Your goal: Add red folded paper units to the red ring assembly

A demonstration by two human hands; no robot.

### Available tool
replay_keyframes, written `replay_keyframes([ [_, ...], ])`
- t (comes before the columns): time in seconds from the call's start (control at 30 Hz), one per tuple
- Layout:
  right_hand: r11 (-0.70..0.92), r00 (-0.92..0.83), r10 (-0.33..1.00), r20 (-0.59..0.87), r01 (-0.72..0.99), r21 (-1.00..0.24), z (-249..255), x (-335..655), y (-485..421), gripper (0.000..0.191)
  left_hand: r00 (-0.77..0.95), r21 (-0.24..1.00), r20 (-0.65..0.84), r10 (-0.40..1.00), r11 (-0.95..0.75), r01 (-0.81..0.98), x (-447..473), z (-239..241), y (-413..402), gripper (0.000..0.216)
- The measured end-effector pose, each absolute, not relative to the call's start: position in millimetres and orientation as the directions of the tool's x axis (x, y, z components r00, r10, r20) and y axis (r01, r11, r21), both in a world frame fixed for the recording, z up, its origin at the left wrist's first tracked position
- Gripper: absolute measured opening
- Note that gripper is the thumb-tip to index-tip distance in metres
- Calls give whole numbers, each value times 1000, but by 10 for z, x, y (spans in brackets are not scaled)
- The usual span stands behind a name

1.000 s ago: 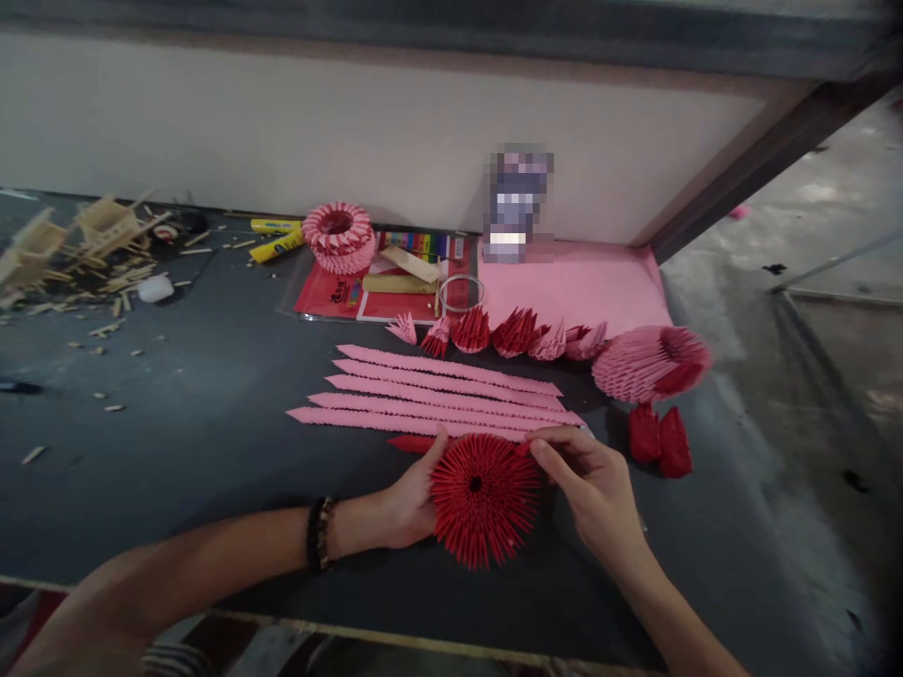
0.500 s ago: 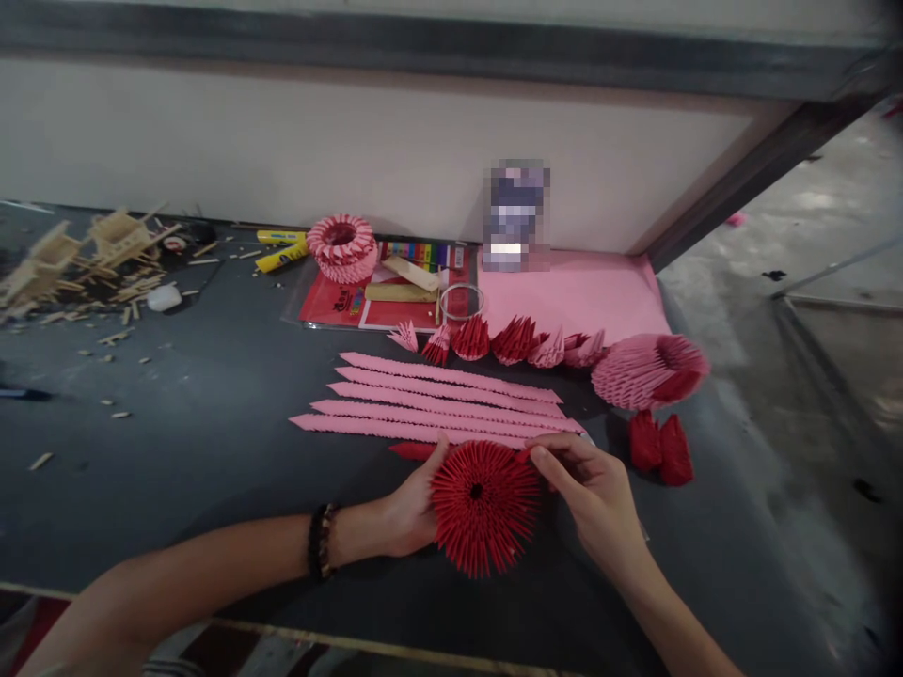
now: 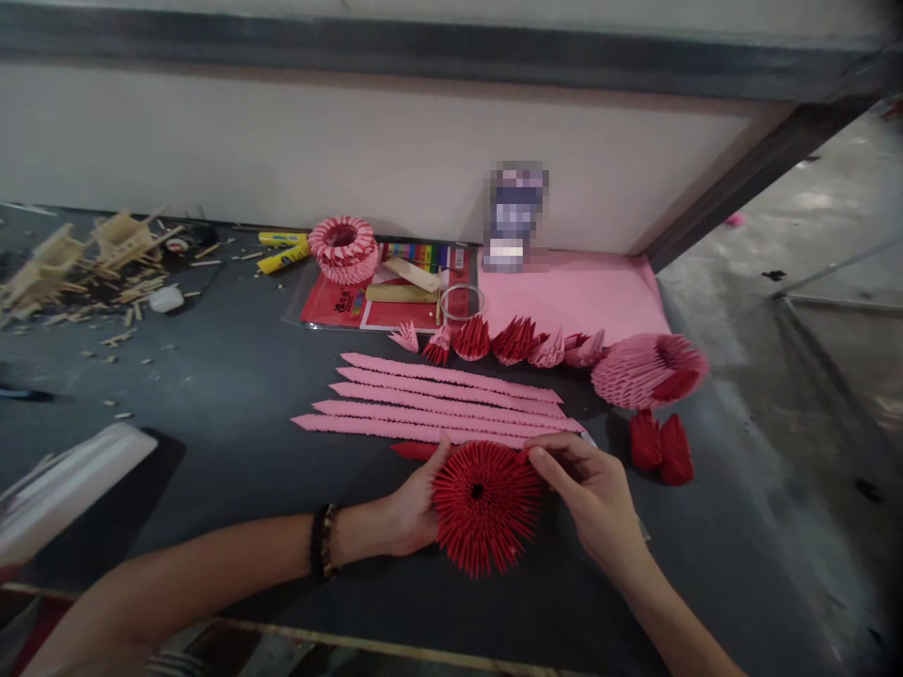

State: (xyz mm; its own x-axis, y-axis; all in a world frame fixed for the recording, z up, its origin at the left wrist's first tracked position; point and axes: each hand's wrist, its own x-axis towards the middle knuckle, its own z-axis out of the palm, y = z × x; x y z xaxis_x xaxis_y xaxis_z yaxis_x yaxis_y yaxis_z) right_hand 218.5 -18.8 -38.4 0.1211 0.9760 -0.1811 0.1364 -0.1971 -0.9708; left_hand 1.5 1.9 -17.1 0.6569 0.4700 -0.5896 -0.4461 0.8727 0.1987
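A round red spiky paper model (image 3: 483,508) of folded pieces is on the dark table (image 3: 226,414) near the front edge. My left hand (image 3: 413,508) cups its left side, thumb on its upper rim, a beaded bracelet at the wrist. My right hand (image 3: 593,498) is closed in a pinch at the model's upper right edge, on a small red piece. Several long pink paper strips (image 3: 437,400) lie just behind the model.
Red and pink folded pieces (image 3: 514,340) line up behind the strips, with a pink-and-red cone model (image 3: 649,369) and two red pieces (image 3: 661,445) at right. A pink sheet (image 3: 571,291), coloured paper pack (image 3: 395,291), pink ring model (image 3: 343,247) and wooden-stick models (image 3: 85,254) lie farther back. A white object (image 3: 63,484) shows at left.
A white blurred object has come into view at the lower left edge. My hands and the red model have barely moved.
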Motion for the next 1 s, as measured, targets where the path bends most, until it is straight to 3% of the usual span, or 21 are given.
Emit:
replay_keyframes([
  [0.73, -182, 111, 979, -168, 131, -974, -370, 2189, -162, 18, 683, 180, -565, 462, 878, -444, 10, -182, 13, 61],
  [1.0, -173, 90, 983, -159, 174, -969, -326, 2177, -155, 18, 654, 224, -606, 452, 887, -405, 10, -180, 6, 64],
])
